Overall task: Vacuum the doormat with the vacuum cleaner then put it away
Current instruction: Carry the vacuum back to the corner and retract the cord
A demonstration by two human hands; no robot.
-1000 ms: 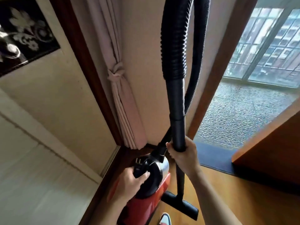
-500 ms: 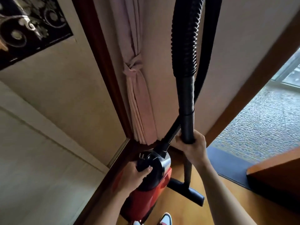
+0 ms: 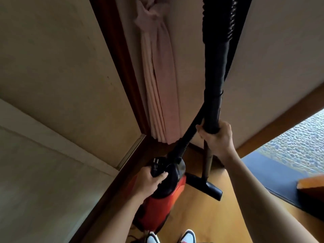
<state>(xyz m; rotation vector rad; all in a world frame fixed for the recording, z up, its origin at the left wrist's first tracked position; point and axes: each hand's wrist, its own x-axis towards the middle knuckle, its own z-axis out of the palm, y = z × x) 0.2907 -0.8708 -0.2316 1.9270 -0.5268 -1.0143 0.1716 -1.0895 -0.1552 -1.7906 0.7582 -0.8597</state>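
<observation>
One head-worn camera looks steeply down, close over both forearms, toward a wall corner (image 3: 143, 135)

A canister vacuum cleaner (image 3: 163, 195), red with a rounded black top, stands on end on the wooden floor (image 3: 210, 218). Its black ribbed hose (image 3: 189, 135) climbs out of view. The black wand (image 3: 214, 95) stands upright, with its flat nozzle (image 3: 205, 187) on the floor just beside the body. A dark doormat (image 3: 277, 178) lies flat to the right.

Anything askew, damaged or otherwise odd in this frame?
Nothing stands out. The vacuum is upright near the wall corner. The left hand grips its black top and the right hand grips the wand. The hose looks intact, the curtain hangs tied, and the doormat lies flat.
</observation>
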